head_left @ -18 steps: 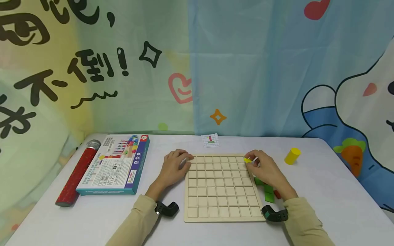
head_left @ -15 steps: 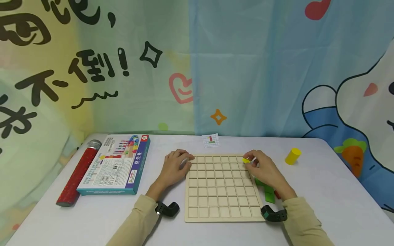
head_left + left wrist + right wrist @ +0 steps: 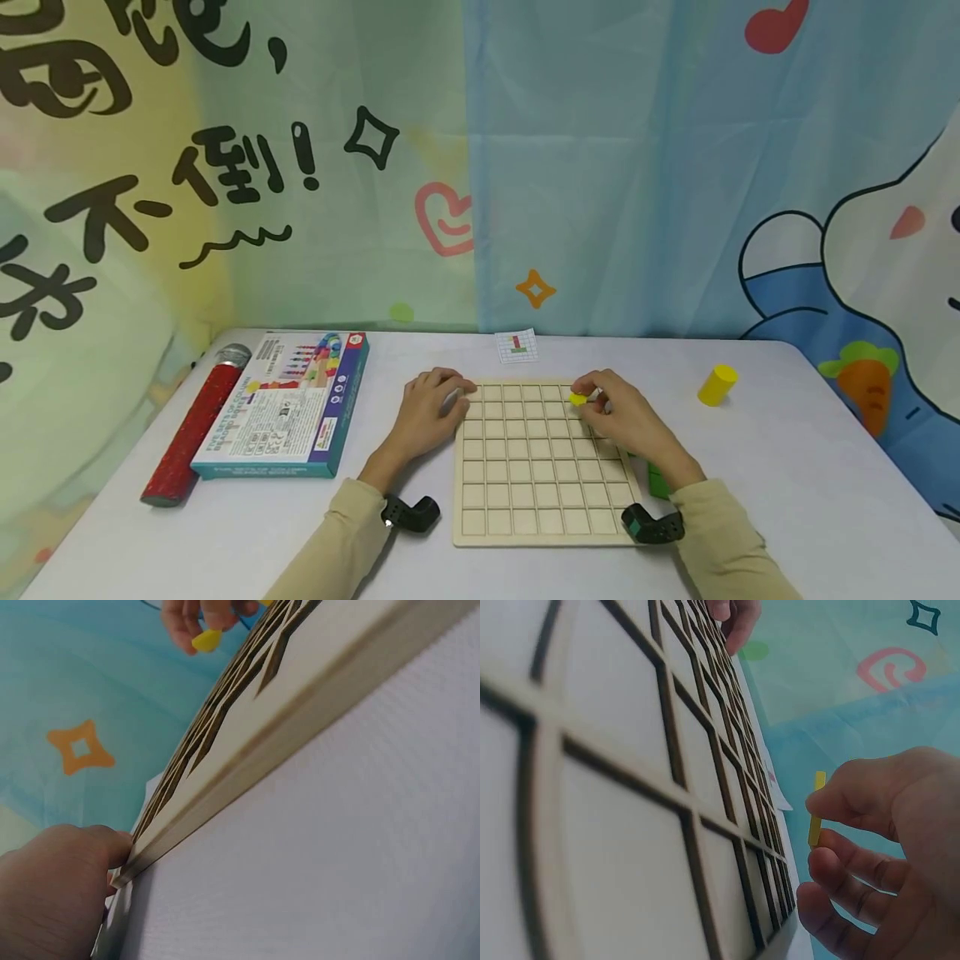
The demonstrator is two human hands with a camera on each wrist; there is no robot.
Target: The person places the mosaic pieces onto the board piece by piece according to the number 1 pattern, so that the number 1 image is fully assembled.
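A pale wooden grid board (image 3: 540, 471) lies flat on the white table. My left hand (image 3: 427, 412) grips its far left corner, with the thumb against the edge in the left wrist view. Over the board's far right part, my right hand (image 3: 621, 417) pinches a small flat yellow tile (image 3: 577, 399) between thumb and fingers. From the right wrist view this tile is seen edge-on, above the board's surface and apart from it. Green tiles (image 3: 658, 482) lie beside the board's right edge, partly hidden by the right forearm.
A yellow cylinder-shaped stack (image 3: 717, 385) stands at the back right. Behind the board lies a small card with a printed coloured grid (image 3: 517, 346). At left are a flat game box (image 3: 262, 425) and a red tube with a silver end (image 3: 197, 425). A printed curtain (image 3: 562, 167) hangs behind.
My right hand has moved left over the board, carrying the yellow tile. The left hand stays at the corner. Red pieces by the right forearm are now hidden.
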